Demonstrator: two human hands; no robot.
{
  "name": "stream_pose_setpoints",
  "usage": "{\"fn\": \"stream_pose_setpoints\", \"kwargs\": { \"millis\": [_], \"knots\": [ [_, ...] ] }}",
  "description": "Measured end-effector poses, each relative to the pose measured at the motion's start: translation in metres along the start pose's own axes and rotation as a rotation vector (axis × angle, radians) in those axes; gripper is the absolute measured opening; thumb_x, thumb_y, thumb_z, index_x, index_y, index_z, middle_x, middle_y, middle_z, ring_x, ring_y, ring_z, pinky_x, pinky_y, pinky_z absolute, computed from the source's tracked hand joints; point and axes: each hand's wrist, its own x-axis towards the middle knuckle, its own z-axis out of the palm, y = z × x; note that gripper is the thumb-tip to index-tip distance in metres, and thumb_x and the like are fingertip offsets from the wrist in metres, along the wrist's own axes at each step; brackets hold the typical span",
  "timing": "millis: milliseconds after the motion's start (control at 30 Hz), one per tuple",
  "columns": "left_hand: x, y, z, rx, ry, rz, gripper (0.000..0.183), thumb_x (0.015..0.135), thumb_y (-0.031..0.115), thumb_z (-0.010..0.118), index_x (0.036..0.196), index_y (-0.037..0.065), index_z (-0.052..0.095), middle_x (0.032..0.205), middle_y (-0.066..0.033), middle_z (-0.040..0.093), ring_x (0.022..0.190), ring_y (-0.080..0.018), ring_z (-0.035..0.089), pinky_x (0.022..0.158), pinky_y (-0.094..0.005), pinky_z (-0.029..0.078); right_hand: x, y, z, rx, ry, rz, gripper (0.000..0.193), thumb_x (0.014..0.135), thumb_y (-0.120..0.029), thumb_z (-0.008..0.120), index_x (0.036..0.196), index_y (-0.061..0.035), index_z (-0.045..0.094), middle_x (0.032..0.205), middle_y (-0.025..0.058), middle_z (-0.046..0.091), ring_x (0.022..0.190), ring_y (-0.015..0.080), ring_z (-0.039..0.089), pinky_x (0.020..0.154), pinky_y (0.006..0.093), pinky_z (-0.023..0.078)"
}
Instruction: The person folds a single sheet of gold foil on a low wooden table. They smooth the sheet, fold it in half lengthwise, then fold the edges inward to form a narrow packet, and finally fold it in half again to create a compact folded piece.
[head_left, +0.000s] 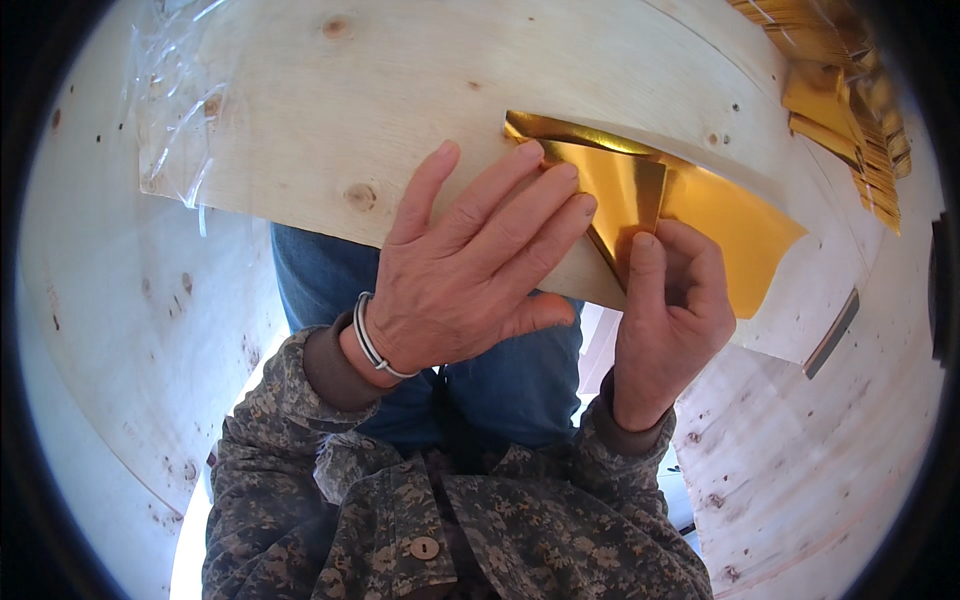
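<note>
Fingers (508, 229) of left hand (455, 262) outstretched, touching gold sheet (722, 225); I see right hand (672, 315) pinching its folded flap (610, 190).

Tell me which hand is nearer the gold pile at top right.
Right. The right hand is below-left of the gold pile, pinching the gold sheet; the left hand is farther left, fingers extended over the sheet's left part.

My bare left hand (465, 260) is turned palm down, three fingers (530, 208) stretched forward and rightward, little finger spread apart, thumb pointing toward my bare right hand (678, 315). That one pinches, thumb upright, fingers curled. Brown-cuffed camouflage cloth sleeves (288, 385) cover both forearms.
</note>
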Motion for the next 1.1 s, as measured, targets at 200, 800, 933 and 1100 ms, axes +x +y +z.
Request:
{"fn": "stream_pose_setpoints", "kwargs": {
  "millis": [200,800,933,1100],
  "knots": [
    [0.0022,0.0025,-0.0002,0.045,-0.120,-0.015,0.070,0.096,0.068,0.036,0.141,0.019,0.056,0.147,-0.0030,0.052,0.140,-0.0257,0.044,0.120,-0.0538,0.014,-0.0008,-0.0014,-0.0003,0.016,0.048,0.082,0.015,0.091,0.003,0.069,0.105,0.0031,0.067,0.080,0.0083,0.068,0.068,0.0110,0.064,0.062,0.0235,0.053],
    [0.0082,0.0056,0.0004,0.071,-0.208,-0.024,0.068,0.097,0.065,0.031,0.145,0.021,0.051,0.152,-0.0001,0.047,0.144,-0.0285,0.037,0.119,-0.0591,0.007,0.0070,0.0008,-0.0025,-0.233,-0.001,-0.145,0.027,0.091,0.006,0.065,0.117,0.0004,0.072,0.079,0.0070,0.061,0.068,0.0119,0.060,0.061,0.0229,0.049],
    [0.0091,0.0055,0.0015,0.070,-0.213,-0.020,0.068,0.098,0.065,0.029,0.145,0.022,0.052,0.153,0.0005,0.046,0.144,-0.0294,0.036,0.118,-0.0610,0.006,0.0071,0.0007,-0.0035,-0.259,-0.003,-0.139,0.027,0.091,0.006,0.065,0.117,0.0001,0.072,0.079,0.0068,0.061,0.068,0.0118,0.059,0.061,0.0229,0.048],
    [0.0101,0.0055,0.0024,0.074,-0.225,-0.021,0.068,0.098,0.066,0.027,0.144,0.023,0.052,0.153,0.0009,0.046,0.144,-0.0291,0.035,0.118,-0.0626,0.007,0.0071,0.0019,-0.0026,-0.257,0.013,-0.139,0.027,0.091,0.005,0.065,0.117,-0.0001,0.072,0.080,0.0065,0.062,0.069,0.0115,0.059,0.061,0.0228,0.048]
  ]
}}
